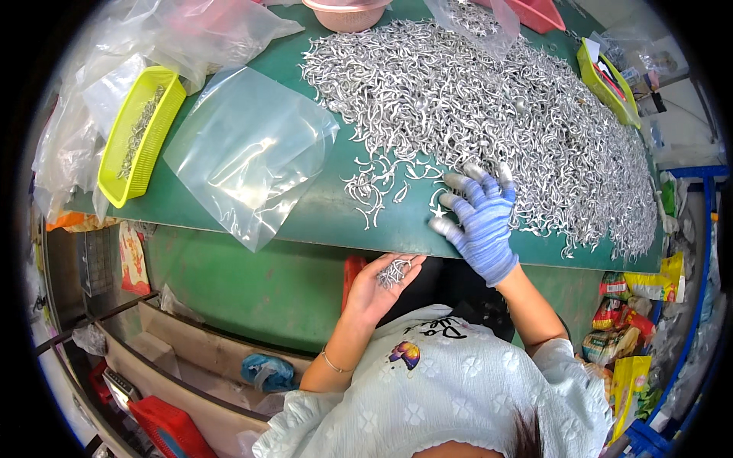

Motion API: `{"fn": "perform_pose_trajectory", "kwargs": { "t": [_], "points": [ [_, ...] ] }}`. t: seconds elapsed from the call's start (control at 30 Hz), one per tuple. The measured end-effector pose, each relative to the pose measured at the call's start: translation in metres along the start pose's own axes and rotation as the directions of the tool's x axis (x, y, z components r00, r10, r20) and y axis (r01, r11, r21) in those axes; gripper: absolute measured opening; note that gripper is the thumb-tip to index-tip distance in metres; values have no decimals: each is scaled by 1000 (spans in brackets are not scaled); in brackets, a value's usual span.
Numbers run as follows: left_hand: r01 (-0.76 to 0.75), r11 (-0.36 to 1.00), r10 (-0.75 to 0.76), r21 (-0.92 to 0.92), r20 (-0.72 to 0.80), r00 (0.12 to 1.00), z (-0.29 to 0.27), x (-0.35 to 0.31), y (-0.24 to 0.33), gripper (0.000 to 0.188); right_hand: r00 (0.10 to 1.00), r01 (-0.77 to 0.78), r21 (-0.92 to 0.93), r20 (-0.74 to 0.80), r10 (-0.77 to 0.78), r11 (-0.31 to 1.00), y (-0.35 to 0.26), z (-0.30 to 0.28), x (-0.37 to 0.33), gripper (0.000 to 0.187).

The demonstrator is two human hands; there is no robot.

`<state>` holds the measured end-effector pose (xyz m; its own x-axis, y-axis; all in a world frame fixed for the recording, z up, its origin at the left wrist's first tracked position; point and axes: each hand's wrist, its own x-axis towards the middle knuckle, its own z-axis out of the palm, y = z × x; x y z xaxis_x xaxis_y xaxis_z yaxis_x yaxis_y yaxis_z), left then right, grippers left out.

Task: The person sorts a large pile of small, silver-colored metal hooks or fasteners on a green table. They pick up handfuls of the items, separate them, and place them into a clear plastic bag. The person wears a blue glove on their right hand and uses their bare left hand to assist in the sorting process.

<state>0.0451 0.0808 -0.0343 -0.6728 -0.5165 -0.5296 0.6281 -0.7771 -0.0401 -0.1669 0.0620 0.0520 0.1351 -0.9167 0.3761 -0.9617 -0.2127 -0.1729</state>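
A broad heap of small curved silver metal pieces [450, 84] covers much of the green table [366, 237]. My left hand [374, 294] is bare, palm up and cupped just off the table's front edge. In its palm lies a small cluster of silver pieces [394, 273]. A blue knitted glove with pale grey fingertips covers my right hand [485, 225]. Its fingers are spread over the near edge of the heap, the tips touching loose pieces. What lies under that palm is hidden. To its left, a few stray pieces [374, 187] are scattered on the table.
Left of the heap lies a flat clear plastic bag [256, 145]. Beside it stands a yellow-green basket [141, 137] holding some metal pieces. Another yellow-green basket [609, 84] with tools sits at the far right. A pink bowl [347, 15] stands at the back.
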Motion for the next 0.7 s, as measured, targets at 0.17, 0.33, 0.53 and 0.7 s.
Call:
{"fn": "perform_pose_trajectory", "kwargs": {
  "t": [0.17, 0.33, 0.53, 0.7],
  "points": [
    [-2, 1000, 2, -13, 22, 1000, -6, 2, -1, 23, 997, 40, -43, 64, -37, 998, -7, -2, 3, 28],
    [-13, 999, 13, 44, -4, 1000, 2, 0, -2, 23, 992, 117, -32, -38, -118, 993, -2, -6, 1, 17],
    [-34, 997, 36, 76, -26, 999, 4, -3, -1, 23, 985, 36, 17, -168, -32, 999, 16, -44, 44, 11],
    [-1, 996, -4, 92, 44, 999, 2, 2, -3, 29, 895, -95, -494, -423, -143, 864, 105, -50, 162, 19]
  ]
}}
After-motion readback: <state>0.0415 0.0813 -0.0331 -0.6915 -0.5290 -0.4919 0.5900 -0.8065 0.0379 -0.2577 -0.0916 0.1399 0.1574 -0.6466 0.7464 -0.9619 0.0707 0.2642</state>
